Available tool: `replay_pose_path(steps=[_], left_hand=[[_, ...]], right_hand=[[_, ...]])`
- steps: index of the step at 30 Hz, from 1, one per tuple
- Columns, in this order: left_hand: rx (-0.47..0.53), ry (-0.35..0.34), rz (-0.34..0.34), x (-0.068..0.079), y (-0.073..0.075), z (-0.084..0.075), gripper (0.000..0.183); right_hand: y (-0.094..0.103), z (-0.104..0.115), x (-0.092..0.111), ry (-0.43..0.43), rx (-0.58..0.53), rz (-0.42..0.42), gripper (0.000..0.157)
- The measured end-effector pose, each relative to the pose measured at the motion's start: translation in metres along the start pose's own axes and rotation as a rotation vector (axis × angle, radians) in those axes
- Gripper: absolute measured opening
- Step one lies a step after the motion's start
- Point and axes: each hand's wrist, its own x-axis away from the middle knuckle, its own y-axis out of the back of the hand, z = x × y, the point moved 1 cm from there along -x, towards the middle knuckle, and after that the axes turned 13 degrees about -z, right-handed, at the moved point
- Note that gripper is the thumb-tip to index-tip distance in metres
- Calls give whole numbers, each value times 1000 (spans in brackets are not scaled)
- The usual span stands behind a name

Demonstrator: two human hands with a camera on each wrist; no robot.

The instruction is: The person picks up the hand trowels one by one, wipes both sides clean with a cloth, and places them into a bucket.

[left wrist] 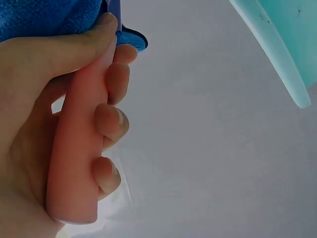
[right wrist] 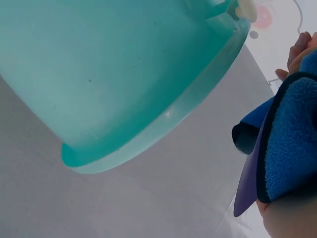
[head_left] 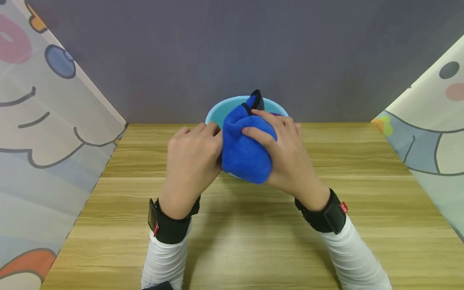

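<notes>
My left hand grips the pink handle of a tool, its fingers curled round and the thumb near the top. A flat purple blade belongs to this tool; most of it is hidden by a blue cloth with black edging. My right hand holds the cloth folded around the blade, thumb and forefinger pressing on the fabric. Both hands are held up in front of a light teal bucket, overlapping it in the head view. In the left wrist view the bucket's rim stands apart from the handle.
The bucket stands at the back of a wood-grain table, close to a grey panel. Cartoon-printed panels flank the table, one on the left and one on the right. A black band circles each wrist.
</notes>
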Motion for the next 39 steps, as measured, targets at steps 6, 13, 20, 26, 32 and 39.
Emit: replay_pose_path(steps=[6, 13, 20, 26, 32, 39], left_hand=[[3, -16, 29, -1, 2, -3, 31], [4, -14, 7, 0, 1, -3, 31], [3, -17, -4, -1, 0, -3, 30], [13, -14, 1, 0, 1, -2, 27], [-16, -18, -2, -1, 2, -1, 28], [-35, -13, -39, -2, 2, 1, 33]], right_hand=[[2, -4, 0, 15, 16, -18, 93], [4, -4, -1, 30, 28, -41, 92], [6, -5, -1, 24, 39, -47, 93], [6, -5, -1, 18, 37, -48, 92], [7, -7, 0, 7, 55, -48, 93], [8, -8, 0, -11, 74, -50, 91]])
